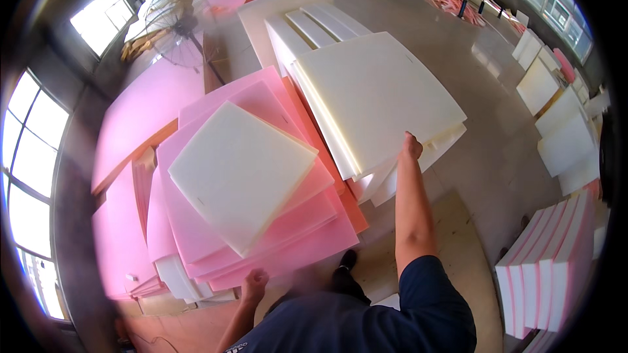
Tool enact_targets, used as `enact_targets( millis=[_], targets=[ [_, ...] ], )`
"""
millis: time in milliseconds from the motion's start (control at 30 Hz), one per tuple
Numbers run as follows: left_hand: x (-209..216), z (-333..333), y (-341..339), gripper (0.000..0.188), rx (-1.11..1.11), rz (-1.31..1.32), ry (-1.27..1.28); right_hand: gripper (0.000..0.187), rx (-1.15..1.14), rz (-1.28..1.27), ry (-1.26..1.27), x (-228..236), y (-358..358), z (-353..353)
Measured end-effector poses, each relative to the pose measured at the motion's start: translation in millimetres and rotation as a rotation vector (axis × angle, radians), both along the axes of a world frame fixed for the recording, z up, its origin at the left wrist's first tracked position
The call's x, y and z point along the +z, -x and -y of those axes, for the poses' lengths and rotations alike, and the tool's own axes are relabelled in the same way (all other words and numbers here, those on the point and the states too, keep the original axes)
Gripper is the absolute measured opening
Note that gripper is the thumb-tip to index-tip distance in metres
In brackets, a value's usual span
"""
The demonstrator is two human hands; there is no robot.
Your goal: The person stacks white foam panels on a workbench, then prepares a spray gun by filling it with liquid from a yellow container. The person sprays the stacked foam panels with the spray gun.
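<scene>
A large white foam sheet [386,85] lies on top of a stack of white foam sheets right of centre. My right hand [411,147], arm stretched forward, grips its near edge with the thumb on top; the other fingers are mostly hidden. To the left, a smaller white foam sheet [242,173] lies turned at an angle on a pile of pink foam sheets [307,242]. Close to that pile's near edge, my left hand [255,282] is curled closed, with nothing visible in it.
An orange foam slab [314,131] runs between the two piles. Beyond the pink sheets stands a fan [173,26]. Thick pink-and-white foam blocks [546,265] stand at the lower right, and white panels [566,137] lean farther back. Pink strips [451,3] lie on the far floor.
</scene>
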State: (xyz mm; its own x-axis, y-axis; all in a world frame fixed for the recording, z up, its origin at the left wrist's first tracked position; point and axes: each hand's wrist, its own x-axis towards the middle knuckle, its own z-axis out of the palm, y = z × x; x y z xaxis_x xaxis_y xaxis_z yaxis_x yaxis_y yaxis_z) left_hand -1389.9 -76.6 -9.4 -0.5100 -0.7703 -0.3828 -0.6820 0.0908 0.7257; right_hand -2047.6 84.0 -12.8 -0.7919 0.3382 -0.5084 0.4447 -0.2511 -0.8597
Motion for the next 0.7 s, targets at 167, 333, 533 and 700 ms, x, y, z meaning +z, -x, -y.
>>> enact_targets(
  millis=[167, 333, 533, 700],
  targets=[
    [-22.9, -1.4, 3.5, 0.034, 0.001, 0.016, 0.07, 0.042, -0.044, -0.026, 0.022, 30.6, -1.9, -11.7],
    [-22.1, 14.0, 19.3, 0.032, 0.021, -0.052, 0.056, 0.043, -0.11, -0.118, 0.158, 83.8, 28.9, -19.9],
    [-15.2, 20.4, 24.3, 0.032, 0.057, -0.139, -0.01, 0.026, 0.447, -0.107, 0.582, 142.3, 133.2, -40.0],
    [-25.3, 30.9, -12.3, 0.033, 0.124, -0.146, -0.057, 0.02, 0.42, -0.582, 0.829, 267.5, 106.8, 84.1]
  ],
)
